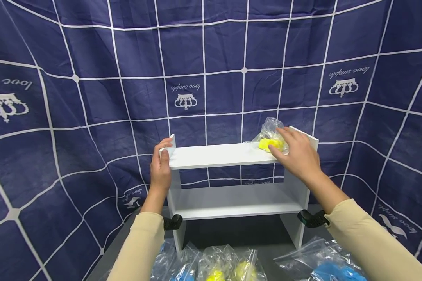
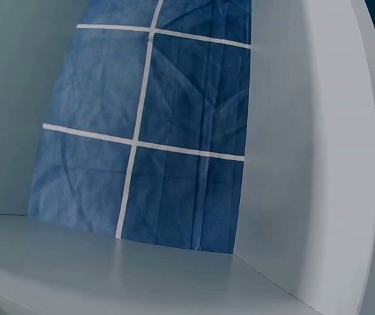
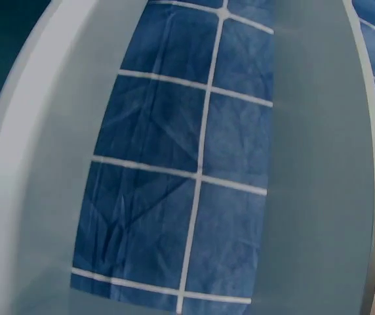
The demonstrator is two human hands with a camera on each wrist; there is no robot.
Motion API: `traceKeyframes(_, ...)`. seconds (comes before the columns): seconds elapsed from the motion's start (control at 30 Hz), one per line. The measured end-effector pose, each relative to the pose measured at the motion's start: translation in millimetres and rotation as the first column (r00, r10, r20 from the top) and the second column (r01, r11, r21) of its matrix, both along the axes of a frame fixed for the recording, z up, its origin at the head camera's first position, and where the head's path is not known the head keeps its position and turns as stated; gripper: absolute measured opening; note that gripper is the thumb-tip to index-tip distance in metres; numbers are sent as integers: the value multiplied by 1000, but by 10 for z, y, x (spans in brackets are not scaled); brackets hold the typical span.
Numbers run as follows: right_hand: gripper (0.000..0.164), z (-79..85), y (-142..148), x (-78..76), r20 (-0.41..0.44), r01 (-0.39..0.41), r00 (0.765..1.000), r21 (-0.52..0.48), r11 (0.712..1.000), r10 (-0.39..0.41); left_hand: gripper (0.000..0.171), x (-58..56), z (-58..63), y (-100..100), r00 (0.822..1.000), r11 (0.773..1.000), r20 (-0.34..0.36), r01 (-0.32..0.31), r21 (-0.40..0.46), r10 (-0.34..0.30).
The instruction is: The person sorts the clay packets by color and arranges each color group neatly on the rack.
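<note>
A small white shelf unit (image 1: 232, 201) with two boards stands in the middle of the head view. My left hand (image 1: 160, 166) grips the upper end of its left side panel (image 1: 172, 145), thumb on the near side. On the right of the top board (image 1: 214, 154) lies a clear plastic bag (image 1: 270, 127) with something bright yellow (image 1: 269, 144) inside. Over this bag reaches my right hand (image 1: 297, 154), fingers extended and thumb apart, fingertips right at the plastic. Both wrist views look into the shelf: a board (image 2: 141, 269) and side panels show, but neither hand's fingers.
Along the near edge lie several clear bags, some with yellow contents (image 1: 216, 275), some with blue (image 1: 183, 276). Another bag with blue contents (image 1: 337, 271) is at the lower right. A dark blue curtain (image 1: 225, 47) with white grid lines hangs behind and around the dark table (image 1: 228, 232).
</note>
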State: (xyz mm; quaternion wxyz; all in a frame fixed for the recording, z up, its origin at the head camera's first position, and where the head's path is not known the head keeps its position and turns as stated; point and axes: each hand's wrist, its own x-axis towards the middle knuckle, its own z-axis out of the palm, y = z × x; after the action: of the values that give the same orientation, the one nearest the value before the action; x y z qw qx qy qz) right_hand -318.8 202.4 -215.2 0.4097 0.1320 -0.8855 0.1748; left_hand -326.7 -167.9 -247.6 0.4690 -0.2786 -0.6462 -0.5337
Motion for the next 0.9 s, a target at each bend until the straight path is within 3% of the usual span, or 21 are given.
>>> traceKeyframes(0.1,55,-100,-27,48,-176,-32,984,-42,999,24,27,-2,-4,-2,1000,1000,1,4,-1,-4)
traceKeyframes(0.2,51,-197,-65,127,-316,-105,946,-71,992,78,27,0,-2,-3,1000,1000,-2,6,-1,-6)
traceKeyframes(0.3,49,-301,-120,232,-396,-173,909,-75,982,130,27,0,-5,-6,1000,1000,-4,3,1,-3)
traceKeyframes(0.47,47,-491,-205,439,-461,-283,856,-42,958,233,27,-10,-10,-4,1000,1000,-10,22,10,-22)
traceKeyframes(0.57,45,-603,-220,564,-449,-405,816,4,914,364,27,-19,-12,10,999,999,-10,43,14,-43)
traceKeyframes(0.7,42,-805,-231,668,-353,-572,759,39,819,547,27,-13,-11,19,999,999,-3,45,14,-45)
traceKeyframes(0.8,46,-1027,-286,697,-289,-631,739,20,775,609,27,-14,-6,11,999,999,0,45,15,-45)
traceKeyframes(0.9,55,-1287,-367,716,-216,-648,745,-14,761,631,27,-22,-4,5,999,999,-2,40,14,-40)
